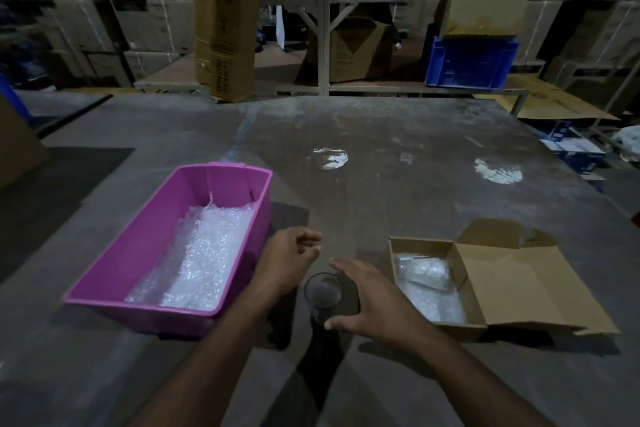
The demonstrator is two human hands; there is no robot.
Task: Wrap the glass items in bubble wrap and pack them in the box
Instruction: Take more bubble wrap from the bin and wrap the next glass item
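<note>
Our right hand point(372, 300) curves its spread fingers point(341, 265) round the glass point(322, 291) standing on the bench point(398, 184); the left hand point(289, 260) hangs loosely curled. Next we likely need wrap point(204, 253) from the tub point(138, 246), then the box point(464, 295).

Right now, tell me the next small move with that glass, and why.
Probably the left hand should reach into the pink bin for bubble wrap. The glass stands bare on the table with the right hand around it, while the left hand holds nothing. The box already holds a wrapped piece, so wrapping seems to come first.
</note>
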